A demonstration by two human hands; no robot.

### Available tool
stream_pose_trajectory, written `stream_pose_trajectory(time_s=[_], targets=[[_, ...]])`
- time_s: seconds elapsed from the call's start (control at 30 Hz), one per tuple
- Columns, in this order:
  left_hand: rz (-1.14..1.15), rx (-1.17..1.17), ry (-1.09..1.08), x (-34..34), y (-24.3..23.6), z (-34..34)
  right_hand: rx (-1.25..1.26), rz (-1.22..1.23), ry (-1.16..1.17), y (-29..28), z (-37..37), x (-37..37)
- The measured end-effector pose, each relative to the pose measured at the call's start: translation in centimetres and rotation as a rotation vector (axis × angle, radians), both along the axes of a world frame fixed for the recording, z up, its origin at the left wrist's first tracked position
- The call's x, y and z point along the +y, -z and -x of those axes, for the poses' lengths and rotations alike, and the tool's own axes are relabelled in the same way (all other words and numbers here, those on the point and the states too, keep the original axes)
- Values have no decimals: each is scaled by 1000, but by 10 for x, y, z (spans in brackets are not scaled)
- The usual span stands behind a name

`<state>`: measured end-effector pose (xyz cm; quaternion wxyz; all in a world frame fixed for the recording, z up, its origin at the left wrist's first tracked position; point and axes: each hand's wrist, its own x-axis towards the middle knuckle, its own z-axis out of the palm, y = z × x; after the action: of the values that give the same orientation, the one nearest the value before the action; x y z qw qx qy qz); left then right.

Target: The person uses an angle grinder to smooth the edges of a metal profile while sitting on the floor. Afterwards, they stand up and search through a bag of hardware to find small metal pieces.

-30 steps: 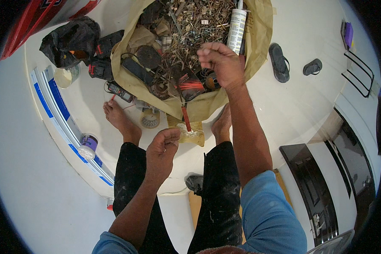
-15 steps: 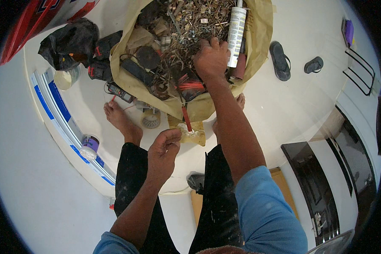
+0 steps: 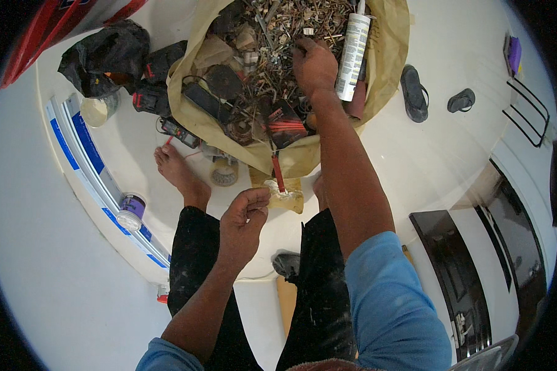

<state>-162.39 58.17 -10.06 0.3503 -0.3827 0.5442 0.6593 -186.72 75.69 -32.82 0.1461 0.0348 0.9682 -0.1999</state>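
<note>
The heap of screws and metal bits [image 3: 284, 43] is inside the big yellow sack [image 3: 387, 68], right under the person's right hand [image 3: 315, 67]. Those fingers bend down into the heap, so their tips are hard to see, and I can't tell if they grip anything. The sack's far end is cut off. Also in the sack are a white tube [image 3: 354, 59] on its right side and a black block [image 3: 203, 104] on its left. A red handle [image 3: 278, 173] pokes over the sack's near edge. The left hand [image 3: 243, 230], well apart from the right, hangs near that handle, fingers curled; I can't tell if it pinches something small. Left of the sack is a black bag [image 3: 105, 55], its inside mostly hidden.
</note>
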Motion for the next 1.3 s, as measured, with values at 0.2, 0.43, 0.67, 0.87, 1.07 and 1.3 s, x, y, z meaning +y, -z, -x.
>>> stream_pose_trajectory(time_s=[0.2,0.43,0.67,0.87,1.07,1.3], targets=[[1,32,12,-1,0,-1,28,131,42,13,-6,25],[-22,26,-3,1,1,-1,137,83,-85,20,-6,31],[-14,36,-7,2,3,-4,163,85,-273,22,-4,36],[1,25,28,3,5,-6,121,58,-168,27,-2,32],[4,22,28,6,5,-7,45,-15,-162,21,4,23],[8,42,21,7,5,-7,25,36,-111,2,0,10]])
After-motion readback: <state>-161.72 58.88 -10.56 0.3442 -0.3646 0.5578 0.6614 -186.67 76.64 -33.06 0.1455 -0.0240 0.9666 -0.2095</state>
